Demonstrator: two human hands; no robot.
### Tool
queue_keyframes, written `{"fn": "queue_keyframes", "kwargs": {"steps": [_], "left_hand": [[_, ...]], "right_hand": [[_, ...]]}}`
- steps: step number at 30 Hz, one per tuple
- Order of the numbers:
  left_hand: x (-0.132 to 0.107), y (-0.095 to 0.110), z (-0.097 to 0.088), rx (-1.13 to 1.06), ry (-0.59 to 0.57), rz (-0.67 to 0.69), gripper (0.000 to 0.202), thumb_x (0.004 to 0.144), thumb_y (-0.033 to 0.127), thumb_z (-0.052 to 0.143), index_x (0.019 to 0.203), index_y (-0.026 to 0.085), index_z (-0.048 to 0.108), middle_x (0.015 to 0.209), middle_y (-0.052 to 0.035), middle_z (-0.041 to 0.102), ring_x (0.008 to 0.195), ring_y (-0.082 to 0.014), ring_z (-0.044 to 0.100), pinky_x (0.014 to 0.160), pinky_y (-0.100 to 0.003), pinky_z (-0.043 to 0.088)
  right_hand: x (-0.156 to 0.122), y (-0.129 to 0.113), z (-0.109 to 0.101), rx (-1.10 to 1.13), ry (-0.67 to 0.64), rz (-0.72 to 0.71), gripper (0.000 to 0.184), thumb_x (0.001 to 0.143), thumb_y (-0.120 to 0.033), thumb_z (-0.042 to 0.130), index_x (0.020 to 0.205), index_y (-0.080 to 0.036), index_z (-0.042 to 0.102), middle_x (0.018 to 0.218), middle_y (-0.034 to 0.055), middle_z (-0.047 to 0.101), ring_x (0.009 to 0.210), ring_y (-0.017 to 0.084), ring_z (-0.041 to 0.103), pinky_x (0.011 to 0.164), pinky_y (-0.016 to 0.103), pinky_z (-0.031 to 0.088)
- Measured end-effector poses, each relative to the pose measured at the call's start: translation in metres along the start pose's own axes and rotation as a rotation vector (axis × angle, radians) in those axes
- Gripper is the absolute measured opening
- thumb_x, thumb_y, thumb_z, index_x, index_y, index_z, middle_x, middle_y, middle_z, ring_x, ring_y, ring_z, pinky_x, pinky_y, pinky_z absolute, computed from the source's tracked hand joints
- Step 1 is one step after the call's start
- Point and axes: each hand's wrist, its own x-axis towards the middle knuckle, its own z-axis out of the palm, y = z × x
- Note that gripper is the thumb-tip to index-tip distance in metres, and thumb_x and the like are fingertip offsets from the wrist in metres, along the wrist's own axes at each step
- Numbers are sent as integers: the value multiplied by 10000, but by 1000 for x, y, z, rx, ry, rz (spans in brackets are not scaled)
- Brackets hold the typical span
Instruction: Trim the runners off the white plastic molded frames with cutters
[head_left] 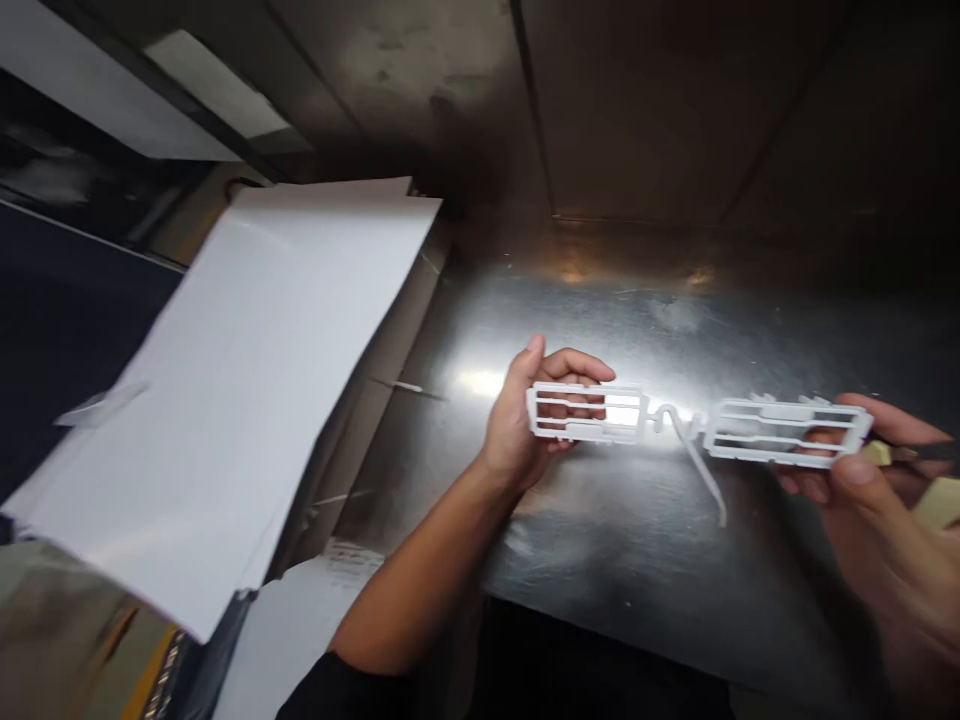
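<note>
Two white slatted plastic frames hang in a row above the metal table, joined by a thin curved runner (694, 455) with a loose tail pointing down. My left hand (510, 430) is around the outer end of the left frame (589, 441); its curled fingers show through the slots and its thumb points up. The outer end of the right frame (784, 462) is pinched between the thumb and fingers of my right hand (885, 500). A pale yellow object with a dark strip (877, 453) also lies in my right hand; its kind is unclear.
A stack of large white sheets (277, 330) lies at the left, over a box-like edge. A thin white scrap (409, 387) is beside it on the shiny metal table (600, 560). Metal panels (660, 110) rise behind the table. More paper (300, 610) is at lower left.
</note>
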Motion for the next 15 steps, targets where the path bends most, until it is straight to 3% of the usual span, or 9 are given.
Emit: {"fn": "queue_keyframes", "kwargs": {"steps": [3,7,15], "left_hand": [[-1,3,1,-9,19,-10,712,1043,797,637,900,120,802,664,-46,660,430,-114,525,313,-172,300],[-1,6,2,7,26,-8,700,1045,776,655,882,113,811,653,-63,667,425,-113,518,327,-168,311],[2,1,-2,61,70,9,628,961,746,770,873,128,830,655,-65,677,423,-110,513,316,-166,311]], "right_hand": [[2,0,1,9,-122,-49,347,1002,-252,980,1332,-293,882,963,87,711,759,247,621,723,430,546],[2,2,-3,-23,-172,-67,350,1058,-358,969,1384,-357,842,970,47,701,755,235,622,720,418,577],[3,3,-3,34,-259,-89,347,1117,-375,922,1446,-338,817,942,39,679,750,196,609,704,339,564]]}}
